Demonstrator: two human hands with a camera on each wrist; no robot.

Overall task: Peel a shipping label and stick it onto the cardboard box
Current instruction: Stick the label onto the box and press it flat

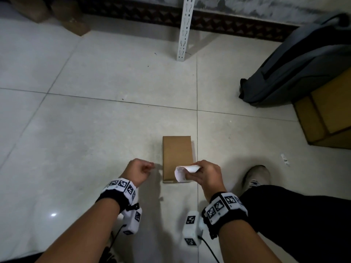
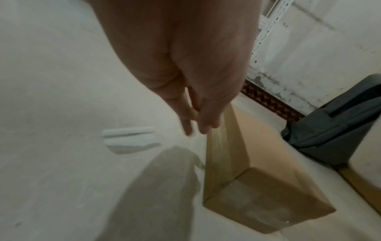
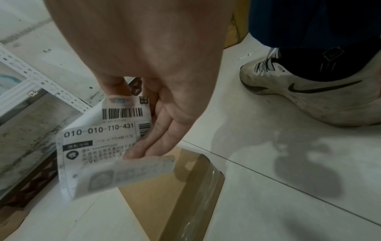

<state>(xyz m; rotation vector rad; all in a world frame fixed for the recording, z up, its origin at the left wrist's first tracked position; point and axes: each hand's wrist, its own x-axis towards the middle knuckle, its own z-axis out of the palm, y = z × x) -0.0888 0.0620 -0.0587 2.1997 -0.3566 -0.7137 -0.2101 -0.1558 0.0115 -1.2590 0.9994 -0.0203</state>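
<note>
A small brown cardboard box (image 1: 177, 156) lies flat on the tiled floor in front of me, its top bare. My right hand (image 1: 193, 170) hovers over the box's near end and pinches a curled white shipping label (image 1: 185, 171). In the right wrist view the label (image 3: 98, 146) shows a barcode and printed text, held between thumb and fingers (image 3: 163, 130) above the box (image 3: 164, 195). My left hand (image 1: 149, 167) hangs just left of the box with loosely curled fingers and nothing in it. Its fingers (image 2: 195, 120) are blurred beside the box (image 2: 268, 171).
A grey backpack (image 1: 296, 69) leans on a larger cardboard box (image 1: 328, 114) at the right. A white slotted metal post (image 1: 185, 29) stands ahead by the wall. My shoe (image 1: 256, 177) is right of the box, with a paper scrap (image 1: 284, 159) beyond it.
</note>
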